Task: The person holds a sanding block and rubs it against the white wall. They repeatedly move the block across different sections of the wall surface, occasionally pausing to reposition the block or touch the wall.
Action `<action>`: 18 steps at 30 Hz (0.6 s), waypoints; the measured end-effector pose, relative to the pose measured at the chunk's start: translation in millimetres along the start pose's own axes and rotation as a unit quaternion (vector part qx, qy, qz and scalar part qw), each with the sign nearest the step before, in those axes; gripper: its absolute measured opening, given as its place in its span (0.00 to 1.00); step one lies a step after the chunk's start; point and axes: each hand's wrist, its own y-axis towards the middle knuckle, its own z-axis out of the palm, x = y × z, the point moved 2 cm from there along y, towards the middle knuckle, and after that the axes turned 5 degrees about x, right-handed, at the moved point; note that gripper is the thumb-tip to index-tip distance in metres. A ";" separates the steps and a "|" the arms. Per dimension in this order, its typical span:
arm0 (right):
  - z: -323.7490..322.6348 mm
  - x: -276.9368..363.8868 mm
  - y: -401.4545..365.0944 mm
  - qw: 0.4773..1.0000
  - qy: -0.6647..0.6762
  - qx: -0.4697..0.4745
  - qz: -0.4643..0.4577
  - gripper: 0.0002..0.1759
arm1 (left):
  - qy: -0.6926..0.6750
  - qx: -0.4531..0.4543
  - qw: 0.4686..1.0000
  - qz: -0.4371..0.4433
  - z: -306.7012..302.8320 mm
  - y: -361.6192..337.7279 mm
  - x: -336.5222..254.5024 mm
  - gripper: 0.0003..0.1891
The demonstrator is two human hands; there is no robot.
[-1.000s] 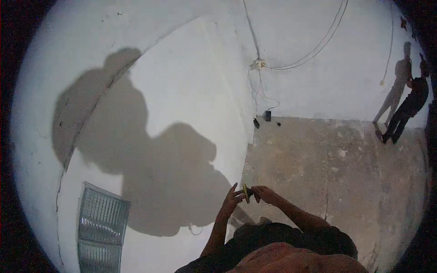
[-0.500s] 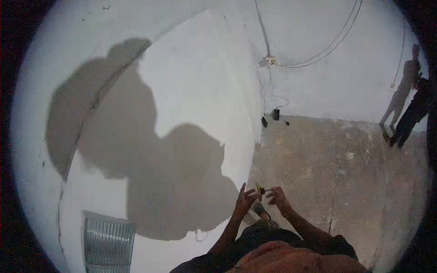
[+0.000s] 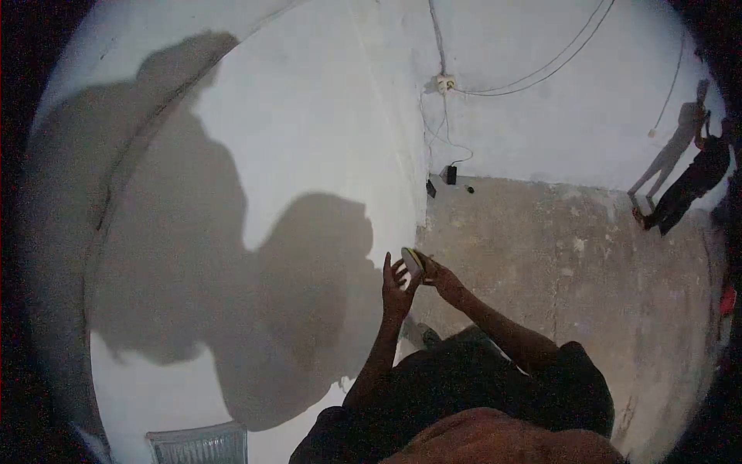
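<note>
Head view. A white plastered wall fills the left and far sides, and the wearer's broad shadow falls across it. At the corner the wall meets a bare, brown, blotched concrete surface on the right. A socket sits high on the far wall. Thin cables run right from it, and one drops to a small dark box at the edge of the concrete. A ribbed grille shows at the near left edge. At the far right another person in dark clothes stands by the wall, their shadow beside them.

The wearer's two hands meet near the corner, beyond the dark shirt. The left hand is spread, fingers extended, its fingertips against a small disc with a pale face and a yellow rim. The right hand is closed on the disc's right side and grips it by the edge. The disc is held in the air between the hands, tilted, just in front of the corner.
</note>
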 end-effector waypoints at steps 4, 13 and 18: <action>4.5 8.8 2.7 0.992 0.119 -0.010 -0.028 0.39 | 0.262 -0.063 0.948 0.167 -4.1 -26.5 -73.9 0.54; -2.2 81.8 110.9 0.992 0.114 -0.003 -0.059 0.48 | 0.515 -0.180 0.823 0.161 -19.2 -17.6 -136.8 0.41; 19.9 70.3 198.2 0.987 0.017 -0.007 -0.159 0.40 | 0.538 -0.193 0.808 0.140 -26.1 5.7 -153.8 0.40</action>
